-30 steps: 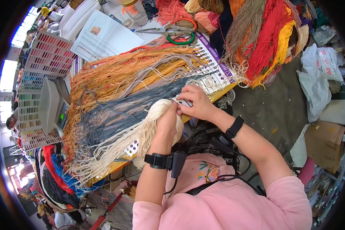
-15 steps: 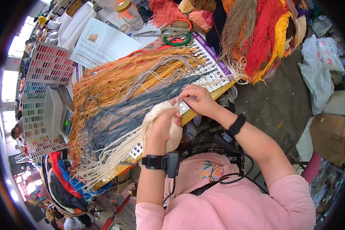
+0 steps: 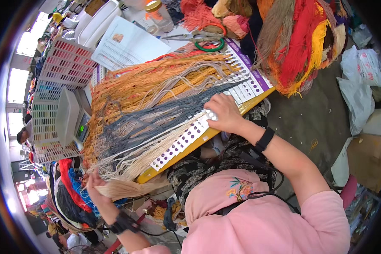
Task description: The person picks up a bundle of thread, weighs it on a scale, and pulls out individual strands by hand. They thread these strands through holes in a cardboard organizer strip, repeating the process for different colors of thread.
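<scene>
My right hand [image 3: 225,112] is closed on a small white punched card [image 3: 210,115], holding it by the row of similar cards [image 3: 182,142] along the near edge of the yellow board [image 3: 194,146]. Cream threads [image 3: 144,158] run left from these cards. Past the board's lower left end, my left hand [image 3: 97,190] is closed round part of a cream thread hank [image 3: 133,188], which trails right beneath the board's corner. Motion blurs its fingertips. Grey-blue threads [image 3: 156,112] and orange-gold threads [image 3: 144,78] cover the rest of the board.
Scissors with red and green handles [image 3: 207,40] lie beyond the threads, near a printed sheet [image 3: 129,44] and a gold-lidded jar [image 3: 160,16]. A scale [image 3: 81,127] stands left. Coloured hanks [image 3: 296,46] hang at the far right, others [image 3: 70,190] at the lower left.
My left hand has moved away from the right hand, down and left past the board's end, with the cream hank. My right hand has stayed by the cards.
</scene>
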`<state>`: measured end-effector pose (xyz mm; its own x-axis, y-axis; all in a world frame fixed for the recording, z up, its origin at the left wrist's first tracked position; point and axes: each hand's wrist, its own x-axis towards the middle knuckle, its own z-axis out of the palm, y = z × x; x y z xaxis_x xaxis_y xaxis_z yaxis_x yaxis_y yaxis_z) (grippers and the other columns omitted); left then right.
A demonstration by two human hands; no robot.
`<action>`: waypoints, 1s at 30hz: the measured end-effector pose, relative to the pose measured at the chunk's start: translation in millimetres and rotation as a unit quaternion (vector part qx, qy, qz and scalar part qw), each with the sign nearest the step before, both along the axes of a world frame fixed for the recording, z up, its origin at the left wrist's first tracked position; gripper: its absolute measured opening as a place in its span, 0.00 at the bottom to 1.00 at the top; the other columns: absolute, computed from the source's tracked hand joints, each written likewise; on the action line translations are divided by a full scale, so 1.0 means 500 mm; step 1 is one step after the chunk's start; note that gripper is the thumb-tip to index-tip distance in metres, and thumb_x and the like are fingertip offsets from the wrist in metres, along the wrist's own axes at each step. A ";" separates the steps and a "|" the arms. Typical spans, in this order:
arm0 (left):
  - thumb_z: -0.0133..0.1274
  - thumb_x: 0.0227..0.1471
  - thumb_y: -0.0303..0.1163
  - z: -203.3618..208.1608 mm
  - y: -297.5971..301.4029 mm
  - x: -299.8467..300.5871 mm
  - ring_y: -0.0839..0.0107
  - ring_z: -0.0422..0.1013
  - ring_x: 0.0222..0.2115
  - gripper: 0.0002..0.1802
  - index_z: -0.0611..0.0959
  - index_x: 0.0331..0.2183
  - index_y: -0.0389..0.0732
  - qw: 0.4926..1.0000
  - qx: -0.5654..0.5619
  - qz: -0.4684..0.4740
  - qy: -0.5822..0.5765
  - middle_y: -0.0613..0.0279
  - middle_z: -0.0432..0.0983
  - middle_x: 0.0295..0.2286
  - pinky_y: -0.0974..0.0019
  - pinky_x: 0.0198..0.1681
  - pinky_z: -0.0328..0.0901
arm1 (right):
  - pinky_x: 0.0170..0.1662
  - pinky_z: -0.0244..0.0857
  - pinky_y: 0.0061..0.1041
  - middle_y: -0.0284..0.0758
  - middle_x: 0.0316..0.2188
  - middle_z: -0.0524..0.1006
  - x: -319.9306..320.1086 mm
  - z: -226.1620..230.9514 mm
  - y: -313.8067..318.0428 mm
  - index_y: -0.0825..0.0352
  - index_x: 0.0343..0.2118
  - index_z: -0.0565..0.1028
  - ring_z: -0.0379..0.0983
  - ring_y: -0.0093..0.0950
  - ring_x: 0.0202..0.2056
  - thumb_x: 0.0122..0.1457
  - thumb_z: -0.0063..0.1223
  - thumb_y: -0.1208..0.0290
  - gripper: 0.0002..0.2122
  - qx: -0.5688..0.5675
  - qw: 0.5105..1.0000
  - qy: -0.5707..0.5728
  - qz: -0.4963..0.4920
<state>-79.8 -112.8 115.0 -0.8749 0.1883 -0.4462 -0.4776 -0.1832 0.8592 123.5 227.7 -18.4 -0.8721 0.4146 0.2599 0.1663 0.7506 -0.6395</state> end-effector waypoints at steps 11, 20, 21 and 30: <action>0.34 0.51 0.39 -0.071 0.292 0.285 0.66 0.62 0.39 0.23 0.61 0.45 0.34 0.928 0.190 -0.275 -0.166 0.54 0.63 0.39 0.65 0.41 0.59 | 0.18 0.58 0.13 0.29 0.17 0.69 0.047 0.128 -0.135 0.70 0.21 0.70 0.64 0.13 0.17 0.45 0.50 0.74 0.05 -0.596 0.799 0.047 0.063; 0.33 0.51 0.40 -0.076 0.278 0.292 0.66 0.66 0.31 0.25 0.61 0.43 0.28 0.897 0.266 -0.284 -0.210 0.51 0.66 0.34 0.66 0.35 0.61 | 0.17 0.56 0.11 0.34 0.23 0.72 0.051 0.159 -0.158 0.72 0.21 0.72 0.65 0.15 0.16 0.46 0.44 0.77 0.05 -0.717 0.694 0.027 0.054; 0.34 0.50 0.38 -0.085 0.278 0.296 0.67 0.66 0.30 0.24 0.63 0.42 0.28 0.909 0.203 -0.338 -0.133 0.52 0.67 0.33 0.66 0.34 0.61 | 0.17 0.56 0.11 0.34 0.23 0.72 0.053 0.162 -0.158 0.72 0.21 0.72 0.65 0.15 0.16 0.46 0.44 0.77 0.05 -0.717 0.694 0.025 0.055; 0.38 0.49 0.32 -0.069 0.284 0.292 0.69 0.65 0.33 0.19 0.67 0.40 0.28 0.922 0.222 -0.268 -0.168 0.54 0.68 0.33 0.69 0.37 0.60 | 0.16 0.57 0.11 0.36 0.25 0.72 0.065 0.156 -0.137 0.73 0.24 0.72 0.64 0.14 0.16 0.46 0.45 0.77 0.06 -0.735 0.674 0.007 0.067</action>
<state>66.0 29.4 80.3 -0.4302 0.7827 -0.4498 -0.8269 -0.1418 0.5441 155.8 159.0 59.7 -0.9292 0.1502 -0.3376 0.1464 -0.6891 -0.7097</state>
